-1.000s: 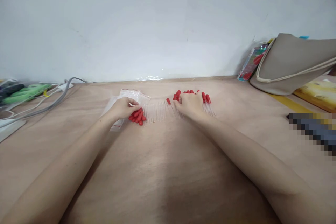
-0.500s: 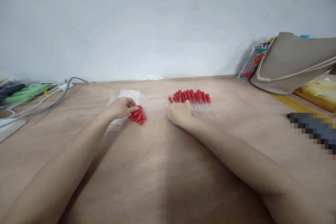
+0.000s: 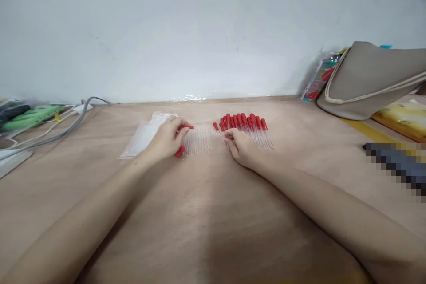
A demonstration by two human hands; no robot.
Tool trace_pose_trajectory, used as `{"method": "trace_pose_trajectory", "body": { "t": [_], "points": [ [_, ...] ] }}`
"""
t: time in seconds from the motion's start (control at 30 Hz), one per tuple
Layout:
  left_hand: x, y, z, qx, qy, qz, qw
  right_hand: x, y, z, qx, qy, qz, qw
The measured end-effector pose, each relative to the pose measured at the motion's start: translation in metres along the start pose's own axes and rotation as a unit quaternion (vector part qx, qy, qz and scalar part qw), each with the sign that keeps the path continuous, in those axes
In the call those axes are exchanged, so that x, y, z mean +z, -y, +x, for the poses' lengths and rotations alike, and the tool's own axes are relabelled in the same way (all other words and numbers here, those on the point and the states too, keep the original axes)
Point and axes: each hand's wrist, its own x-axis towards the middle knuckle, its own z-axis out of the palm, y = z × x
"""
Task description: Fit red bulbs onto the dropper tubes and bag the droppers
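Note:
My left hand [image 3: 169,137] pinches a red rubber dropper bulb [image 3: 190,127], its end poking out past the fingertips. Other loose red bulbs [image 3: 180,151] lie under that hand, mostly hidden by it. Between the hands is a row of clear dropper tubes [image 3: 198,141] lying side by side. My right hand [image 3: 241,144] is closed on one thin clear dropper tube [image 3: 218,133], which points left toward the bulb. Just behind the right hand lies a group of droppers with red bulbs fitted [image 3: 244,120], their clear stems partly covered by the hand.
Clear plastic zip bags [image 3: 143,135] lie beyond my left hand. Grey and white cables [image 3: 71,126] and a green object [image 3: 31,117] are at far left. At right stand a grey-beige bag [image 3: 372,80] and a colourful packet [image 3: 320,77]; a blurred-out dark object [image 3: 396,166] lies nearer.
My left hand has risen off the bulb pile and moved right with one bulb. My right hand has drawn slightly right, lifting a tube from the row.

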Motion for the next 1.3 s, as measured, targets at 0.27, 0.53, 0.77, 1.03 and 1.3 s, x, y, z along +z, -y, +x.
{"method": "trace_pose_trajectory", "body": {
  "t": [0.27, 0.53, 0.77, 1.03, 1.3],
  "points": [
    [0.053, -0.022, -0.034, 0.075, 0.06, -0.086, 0.992, -0.011, -0.01, -0.026, -0.095, -0.066, 0.038, 0.993],
    [0.049, -0.016, -0.03, 0.067, 0.066, -0.109, 0.99, -0.01, -0.007, -0.024, -0.082, -0.06, -0.005, 0.995],
    [0.05, -0.016, -0.031, 0.068, 0.071, -0.107, 0.989, -0.011, -0.006, -0.025, -0.096, -0.042, -0.002, 0.994],
    [0.049, -0.012, -0.034, 0.062, 0.07, -0.103, 0.99, -0.008, -0.01, -0.027, -0.115, 0.025, -0.034, 0.992],
    [0.052, -0.007, -0.039, 0.066, 0.065, -0.136, 0.986, -0.009, -0.009, -0.024, -0.118, 0.058, -0.006, 0.991]
  ]
}}
